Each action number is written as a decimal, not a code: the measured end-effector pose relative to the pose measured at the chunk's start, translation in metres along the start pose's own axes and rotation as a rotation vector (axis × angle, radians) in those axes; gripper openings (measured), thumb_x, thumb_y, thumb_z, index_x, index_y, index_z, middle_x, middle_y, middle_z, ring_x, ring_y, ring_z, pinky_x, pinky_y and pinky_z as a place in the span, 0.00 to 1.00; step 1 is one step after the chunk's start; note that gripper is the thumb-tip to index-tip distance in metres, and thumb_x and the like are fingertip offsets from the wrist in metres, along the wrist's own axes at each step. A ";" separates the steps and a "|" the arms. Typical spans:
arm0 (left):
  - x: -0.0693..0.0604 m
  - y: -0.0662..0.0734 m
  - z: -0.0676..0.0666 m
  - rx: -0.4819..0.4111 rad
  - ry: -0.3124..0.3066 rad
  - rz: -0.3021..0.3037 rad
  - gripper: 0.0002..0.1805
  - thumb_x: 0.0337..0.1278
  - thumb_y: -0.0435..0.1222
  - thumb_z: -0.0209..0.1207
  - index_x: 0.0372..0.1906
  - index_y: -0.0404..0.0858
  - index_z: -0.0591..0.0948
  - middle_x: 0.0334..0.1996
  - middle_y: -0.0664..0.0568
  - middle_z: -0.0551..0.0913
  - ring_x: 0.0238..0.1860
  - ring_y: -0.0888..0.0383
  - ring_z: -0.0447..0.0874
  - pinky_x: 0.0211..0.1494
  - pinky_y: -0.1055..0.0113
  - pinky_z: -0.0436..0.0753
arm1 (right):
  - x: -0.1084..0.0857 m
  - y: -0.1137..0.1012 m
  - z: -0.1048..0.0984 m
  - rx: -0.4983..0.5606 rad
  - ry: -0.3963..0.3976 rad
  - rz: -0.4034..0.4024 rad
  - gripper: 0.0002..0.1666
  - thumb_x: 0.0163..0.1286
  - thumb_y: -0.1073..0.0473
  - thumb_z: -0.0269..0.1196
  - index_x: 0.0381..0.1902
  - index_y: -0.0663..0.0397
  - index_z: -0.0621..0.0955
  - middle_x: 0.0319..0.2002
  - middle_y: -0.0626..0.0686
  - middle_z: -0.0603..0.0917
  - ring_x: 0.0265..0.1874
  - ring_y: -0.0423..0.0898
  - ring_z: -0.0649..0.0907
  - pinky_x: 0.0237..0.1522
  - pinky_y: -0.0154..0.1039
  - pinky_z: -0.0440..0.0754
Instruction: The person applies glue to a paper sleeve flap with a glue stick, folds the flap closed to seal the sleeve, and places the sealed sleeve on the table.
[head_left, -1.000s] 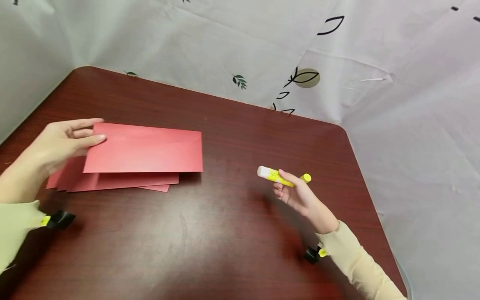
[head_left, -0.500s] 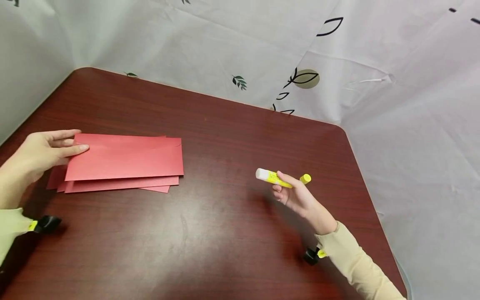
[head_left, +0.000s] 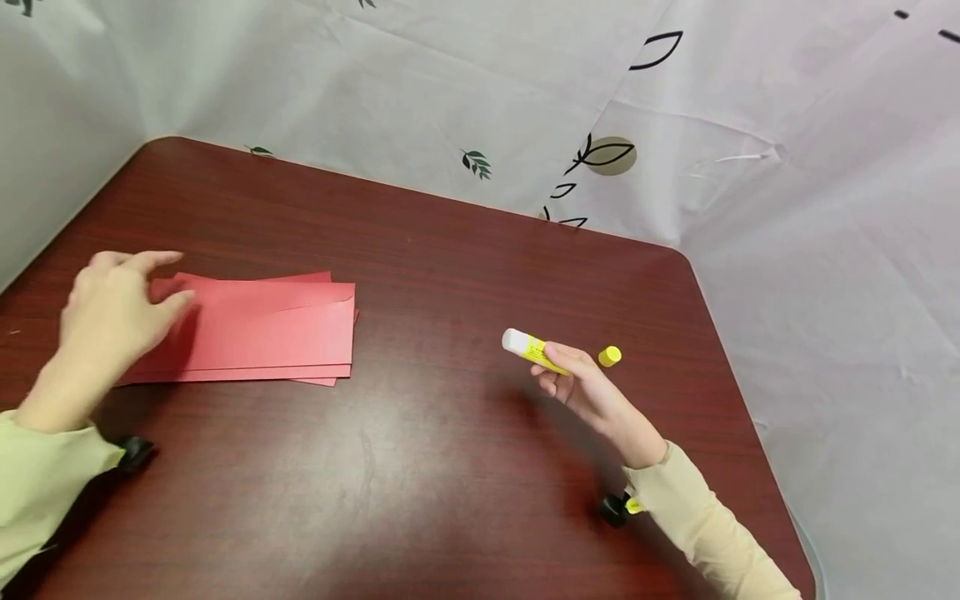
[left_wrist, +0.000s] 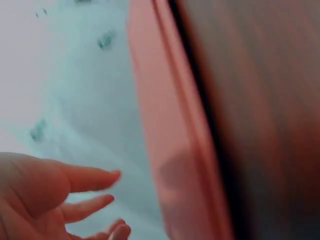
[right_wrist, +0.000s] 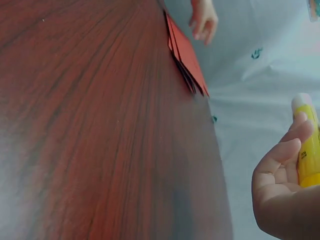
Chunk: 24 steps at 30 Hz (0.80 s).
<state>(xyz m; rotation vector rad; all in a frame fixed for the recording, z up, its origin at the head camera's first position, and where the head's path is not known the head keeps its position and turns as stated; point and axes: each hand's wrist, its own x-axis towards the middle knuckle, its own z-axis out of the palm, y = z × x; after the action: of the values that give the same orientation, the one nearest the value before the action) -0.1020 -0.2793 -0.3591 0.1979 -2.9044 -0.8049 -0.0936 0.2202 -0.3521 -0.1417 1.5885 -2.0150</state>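
Note:
Red envelopes (head_left: 277, 329) lie in a loose, slightly fanned stack on the left of the table. Over the stack's left end is my left hand (head_left: 112, 312), its thumb and fingers spread apart with nothing between them. The left wrist view shows a gap between those fingertips and the blurred envelope stack (left_wrist: 170, 125). My right hand (head_left: 600, 400) holds an uncapped yellow glue stick (head_left: 534, 348) above the table, its white end pointing left. Just beyond that hand, a yellow cap (head_left: 610, 356) stands on the table.
The dark red-brown wooden table (head_left: 420, 467) has rounded far corners. A pale patterned sheet (head_left: 375, 92) hangs along its back and sides. A black wrist camera (head_left: 135, 454) sits under the left sleeve, and another black camera (head_left: 613, 510) under the right.
My left hand lowered an envelope leftward onto the stack, let go of it and lifted off with fingers spread. The right hand, still holding the glue stick, shifted slightly left.

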 end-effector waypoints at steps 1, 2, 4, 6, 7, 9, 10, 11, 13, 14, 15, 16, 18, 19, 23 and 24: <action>-0.001 0.011 0.003 -0.039 0.016 0.060 0.26 0.60 0.36 0.57 0.64 0.34 0.71 0.51 0.25 0.68 0.53 0.27 0.63 0.47 0.36 0.63 | 0.001 0.000 0.002 -0.019 -0.004 -0.017 0.11 0.74 0.54 0.53 0.35 0.45 0.81 0.27 0.41 0.85 0.21 0.35 0.75 0.28 0.26 0.72; -0.002 0.024 0.006 -0.086 0.022 0.120 0.26 0.59 0.36 0.59 0.63 0.34 0.72 0.51 0.27 0.71 0.53 0.28 0.67 0.48 0.38 0.65 | 0.002 0.000 0.004 -0.034 -0.008 -0.031 0.10 0.74 0.53 0.53 0.35 0.44 0.80 0.27 0.41 0.85 0.21 0.36 0.75 0.28 0.27 0.71; -0.005 0.050 0.014 -0.194 0.016 0.223 0.24 0.58 0.35 0.62 0.60 0.37 0.75 0.51 0.33 0.76 0.50 0.35 0.74 0.50 0.50 0.69 | 0.005 0.000 0.010 -0.068 -0.016 -0.056 0.10 0.75 0.51 0.52 0.36 0.44 0.78 0.28 0.40 0.84 0.21 0.37 0.74 0.28 0.28 0.69; -0.010 0.078 0.023 -0.304 -0.023 0.274 0.23 0.57 0.37 0.64 0.59 0.43 0.78 0.51 0.41 0.81 0.47 0.45 0.80 0.50 0.63 0.72 | 0.007 -0.001 0.017 -0.103 -0.026 -0.085 0.11 0.76 0.50 0.50 0.37 0.44 0.77 0.28 0.40 0.82 0.21 0.37 0.74 0.27 0.29 0.68; -0.013 0.091 0.029 -0.348 -0.042 0.287 0.23 0.56 0.40 0.65 0.58 0.47 0.79 0.51 0.46 0.82 0.46 0.50 0.82 0.48 0.68 0.73 | 0.008 -0.001 0.020 -0.114 -0.031 -0.100 0.11 0.76 0.50 0.49 0.37 0.45 0.76 0.29 0.41 0.81 0.21 0.37 0.74 0.27 0.29 0.68; -0.018 0.114 0.041 -0.443 -0.087 0.326 0.21 0.55 0.43 0.66 0.56 0.51 0.80 0.47 0.53 0.85 0.45 0.60 0.81 0.46 0.74 0.74 | 0.009 -0.001 0.027 -0.117 -0.035 -0.132 0.11 0.77 0.49 0.48 0.38 0.45 0.75 0.29 0.41 0.80 0.21 0.37 0.73 0.27 0.28 0.69; -0.019 0.125 0.048 -0.496 -0.118 0.344 0.21 0.54 0.44 0.67 0.55 0.52 0.80 0.46 0.56 0.85 0.45 0.63 0.81 0.48 0.74 0.75 | 0.010 -0.001 0.030 -0.117 -0.036 -0.150 0.12 0.77 0.50 0.47 0.39 0.45 0.75 0.29 0.42 0.80 0.21 0.37 0.73 0.26 0.28 0.69; -0.021 0.136 0.055 -0.544 -0.158 0.357 0.21 0.53 0.45 0.67 0.54 0.54 0.80 0.46 0.58 0.86 0.45 0.65 0.81 0.48 0.73 0.77 | 0.010 -0.001 0.033 -0.112 -0.036 -0.166 0.12 0.77 0.50 0.46 0.40 0.45 0.75 0.29 0.42 0.79 0.21 0.37 0.74 0.26 0.28 0.70; -0.021 0.155 0.068 -0.650 -0.243 0.395 0.23 0.52 0.44 0.69 0.55 0.51 0.80 0.45 0.58 0.86 0.45 0.66 0.83 0.51 0.70 0.79 | 0.011 -0.001 0.038 -0.099 -0.036 -0.191 0.12 0.78 0.50 0.45 0.42 0.45 0.74 0.30 0.43 0.79 0.21 0.38 0.74 0.26 0.27 0.70; -0.021 0.164 0.073 -0.705 -0.294 0.410 0.24 0.52 0.42 0.69 0.56 0.49 0.80 0.46 0.56 0.86 0.46 0.64 0.84 0.53 0.68 0.80 | 0.012 -0.001 0.040 -0.094 -0.034 -0.201 0.12 0.78 0.50 0.44 0.44 0.44 0.74 0.30 0.43 0.79 0.21 0.38 0.74 0.26 0.27 0.71; -0.020 0.172 0.078 -0.758 -0.342 0.415 0.25 0.51 0.41 0.69 0.57 0.46 0.80 0.47 0.53 0.86 0.47 0.61 0.84 0.53 0.67 0.81 | 0.012 -0.001 0.042 -0.092 -0.034 -0.210 0.12 0.78 0.49 0.44 0.45 0.44 0.74 0.31 0.43 0.79 0.21 0.38 0.74 0.25 0.27 0.71; -0.020 0.180 0.083 -0.800 -0.387 0.410 0.26 0.51 0.39 0.69 0.58 0.44 0.79 0.48 0.51 0.86 0.47 0.59 0.85 0.53 0.66 0.82 | 0.013 -0.001 0.044 -0.086 -0.035 -0.216 0.12 0.78 0.49 0.44 0.46 0.44 0.74 0.31 0.43 0.79 0.21 0.38 0.74 0.25 0.27 0.71; -0.021 0.195 0.091 -0.880 -0.469 0.401 0.27 0.51 0.36 0.69 0.59 0.39 0.78 0.48 0.47 0.86 0.46 0.54 0.85 0.53 0.64 0.83 | 0.014 0.000 0.048 -0.079 -0.040 -0.227 0.13 0.78 0.48 0.44 0.47 0.44 0.74 0.32 0.43 0.79 0.21 0.38 0.74 0.25 0.27 0.71; -0.021 0.200 0.095 -0.914 -0.502 0.397 0.27 0.50 0.34 0.69 0.59 0.38 0.78 0.48 0.45 0.85 0.46 0.53 0.85 0.52 0.63 0.83 | 0.014 0.000 0.050 -0.076 -0.044 -0.234 0.13 0.78 0.48 0.44 0.48 0.44 0.73 0.32 0.43 0.78 0.21 0.38 0.74 0.25 0.27 0.71; -0.025 0.217 0.108 -1.042 -0.582 0.387 0.26 0.48 0.28 0.69 0.57 0.34 0.79 0.46 0.43 0.85 0.41 0.54 0.86 0.48 0.64 0.84 | 0.014 0.001 0.054 -0.058 -0.049 -0.249 0.13 0.78 0.48 0.44 0.45 0.45 0.73 0.32 0.44 0.78 0.20 0.38 0.74 0.25 0.27 0.72; -0.026 0.219 0.110 -1.063 -0.583 0.380 0.25 0.48 0.28 0.69 0.56 0.33 0.79 0.45 0.43 0.86 0.39 0.54 0.86 0.46 0.66 0.84 | 0.014 0.002 0.055 -0.054 -0.050 -0.251 0.13 0.78 0.49 0.43 0.45 0.46 0.73 0.31 0.45 0.78 0.20 0.38 0.74 0.25 0.27 0.72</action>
<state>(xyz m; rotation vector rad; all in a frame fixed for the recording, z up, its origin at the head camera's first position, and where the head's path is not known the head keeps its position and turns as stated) -0.1135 -0.0332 -0.3415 -0.7565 -2.2991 -2.3993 -0.0818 0.1660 -0.3412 -0.4281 1.6632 -2.1361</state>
